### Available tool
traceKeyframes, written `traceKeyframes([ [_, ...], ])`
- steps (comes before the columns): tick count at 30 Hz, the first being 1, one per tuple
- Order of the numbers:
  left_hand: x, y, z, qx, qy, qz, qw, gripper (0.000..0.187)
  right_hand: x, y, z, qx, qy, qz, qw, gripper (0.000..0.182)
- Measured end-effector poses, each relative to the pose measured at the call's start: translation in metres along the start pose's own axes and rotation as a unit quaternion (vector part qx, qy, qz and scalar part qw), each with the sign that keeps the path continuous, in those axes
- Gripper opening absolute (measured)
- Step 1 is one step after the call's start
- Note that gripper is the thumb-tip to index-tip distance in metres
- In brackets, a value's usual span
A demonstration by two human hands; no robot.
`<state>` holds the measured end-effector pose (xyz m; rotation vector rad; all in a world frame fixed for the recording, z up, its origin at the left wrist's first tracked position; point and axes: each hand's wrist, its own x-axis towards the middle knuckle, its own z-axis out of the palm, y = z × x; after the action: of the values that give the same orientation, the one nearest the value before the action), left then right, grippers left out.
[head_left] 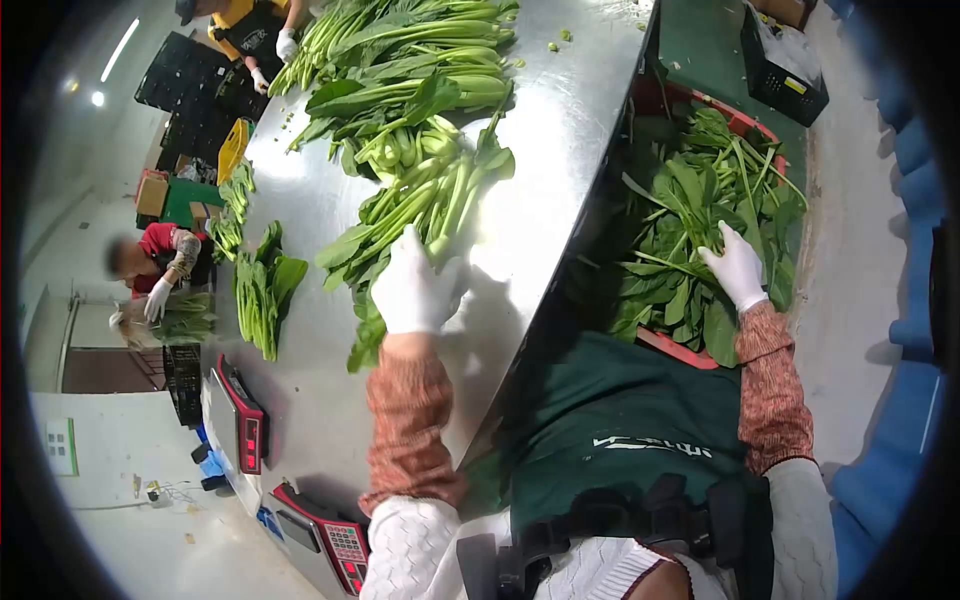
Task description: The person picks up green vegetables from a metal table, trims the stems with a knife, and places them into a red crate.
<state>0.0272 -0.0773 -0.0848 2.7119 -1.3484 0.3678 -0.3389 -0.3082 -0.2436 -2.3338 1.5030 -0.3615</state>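
1. Head view: the left hand (415,285), in a white glove, lies flat and open on the steel worktop (560,130), palm down, fingers spread toward 12 o'clock.
2. Its fingertips touch the near end of a bunch of leafy greens (420,205), which stretches away from the hand toward 12 and 1 o'clock; dark leaves of the same bunch trail past the hand at 7 o'clock.
3. The left forearm, in a brown patterned sleeve cover over a white knitted sleeve, runs straight from 6 o'clock up to the hand.
4. The right hand (738,265), also white-gloved, rests on a heap of greens in a red crate (680,350) that stands beside the worktop's edge, lower than its surface.
5. This hand is bent at the knuckles with fingers curled loosely into the leaves; whether it actually grips a stem cannot be told.
6. The crate's greens surround the right hand on all sides, thickest toward 10 and 12 o'clock.
7. The right forearm comes up from 6 o'clock, in the same sleeve cover.
8. Farther along the worktop, at 12 o'clock from the left hand, lies a larger pile of greens (410,60).
9. A smaller bundle (262,285) lies at 9 o'clock from the left hand, well apart.
10. Two scales (245,420) sit at the worktop's near end, at 7 o'clock.
11. Other people's gloved hands work at the far end and the left side.
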Motion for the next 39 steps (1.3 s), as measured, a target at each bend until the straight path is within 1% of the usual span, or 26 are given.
traceKeyframes([
  [1,0.013,-0.007,0.011,0.032,-0.057,-0.013,0.998,0.059,-0.007,0.002,0.001,0.008,-0.007,0.023,1.0,0.059],
  [2,0.024,-0.013,0.019,0.064,-0.113,-0.025,0.991,0.057,-0.012,-0.001,0.002,0.032,-0.001,0.026,0.999,0.055],
  [4,0.037,-0.022,0.036,0.079,-0.153,-0.004,0.985,0.051,-0.018,-0.005,0.005,0.071,-0.031,0.048,0.996,0.053],
  [5,0.042,-0.025,0.039,0.086,-0.173,0.005,0.981,0.049,-0.021,-0.007,0.005,0.073,-0.02,0.043,0.996,0.05],
  [6,0.046,-0.031,0.04,0.068,-0.151,0.005,0.986,0.037,-0.023,-0.009,0.005,0.087,-0.016,0.04,0.995,0.049],
  [8,0.044,-0.032,0.013,0.069,-0.09,0.035,0.993,0.026,-0.026,-0.01,0.003,0.113,-0.009,0.032,0.993,0.047],
  [10,0.033,-0.045,-0.013,0.048,-0.064,0.055,0.995,0.022,-0.029,-0.01,-0.001,0.132,0.014,0.029,0.991,0.042],
  [11,0.021,-0.05,-0.023,0.052,-0.032,0.063,0.996,0.027,-0.029,-0.007,0.0,0.135,0.022,0.026,0.99,0.042],
  [12,0.01,-0.057,-0.024,0.055,-0.045,0.061,0.996,0.033,-0.028,-0.006,0.003,0.139,0.028,0.021,0.99,0.041],
  [14,-0.01,-0.067,-0.027,0.06,-0.072,0.053,0.994,0.045,-0.028,-0.008,0.005,0.156,0.005,0.034,0.987,0.039],
  [15,-0.02,-0.069,-0.029,0.1,-0.125,0.051,0.986,0.062,-0.027,-0.011,0.01,0.156,0.008,0.016,0.988,0.038],
  [16,-0.027,-0.069,-0.031,0.114,-0.126,0.076,0.983,0.081,-0.027,-0.015,0.012,0.155,0.014,-0.002,0.988,0.038],
  [18,-0.033,-0.064,-0.035,0.036,-0.094,0.059,0.993,0.071,-0.028,-0.024,0.014,0.165,0.007,-0.018,0.986,0.037],
  [20,-0.028,-0.056,-0.035,-0.048,-0.019,0.068,0.996,0.049,-0.03,-0.033,0.012,0.173,-0.006,-0.018,0.985,0.037],
  [21,-0.022,-0.049,-0.035,-0.066,0.017,0.07,0.995,0.025,-0.03,-0.035,0.012,0.175,-0.005,-0.02,0.984,0.036],
  [22,-0.014,-0.048,-0.029,-0.069,0.022,0.076,0.994,0.017,-0.031,-0.037,0.013,0.179,-0.003,-0.022,0.984,0.036],
  [24,0.006,-0.036,-0.02,-0.05,0.025,0.091,0.994,0.013,-0.033,-0.042,0.01,0.179,-0.007,-0.022,0.984,0.035],
  [26,0.029,-0.031,0.0,-0.019,-0.033,0.086,0.996,0.02,-0.038,-0.045,0.009,0.181,-0.01,-0.019,0.983,0.035],
  [28,0.046,-0.03,0.023,0.032,-0.152,0.066,0.986,0.038,-0.044,-0.046,0.005,0.185,-0.012,-0.013,0.983,0.034],
  [30,0.054,-0.036,0.047,0.095,-0.201,0.057,0.973,0.04,-0.05,-0.043,0.0,0.187,-0.017,0.002,0.982,0.033],
  [32,0.055,-0.046,0.048,0.036,-0.204,0.047,0.977,0.04,-0.057,-0.033,0.003,0.192,-0.009,0.009,0.981,0.033],
  [33,0.054,-0.057,0.051,0.027,-0.196,0.065,0.978,0.039,-0.06,-0.028,0.004,0.21,-0.002,0.012,0.978,0.032],
  [34,0.052,-0.055,0.037,0.056,-0.204,0.06,0.976,0.036,-0.063,-0.025,0.002,0.201,-0.009,0.02,0.979,0.031],
  [36,0.051,-0.056,0.007,0.089,-0.103,0.074,0.988,0.032,-0.064,-0.024,-0.001,0.186,-0.021,0.033,0.982,0.03],
  [38,0.053,-0.041,-0.037,0.141,0.02,0.104,0.984,0.024,-0.06,-0.028,0.0,0.2,-0.005,-0.003,0.98,0.027],
  [39,0.053,-0.029,-0.061,0.129,0.069,0.143,0.979,0.023,-0.055,-0.036,-0.005,0.212,-0.004,-0.018,0.977,0.026],
])
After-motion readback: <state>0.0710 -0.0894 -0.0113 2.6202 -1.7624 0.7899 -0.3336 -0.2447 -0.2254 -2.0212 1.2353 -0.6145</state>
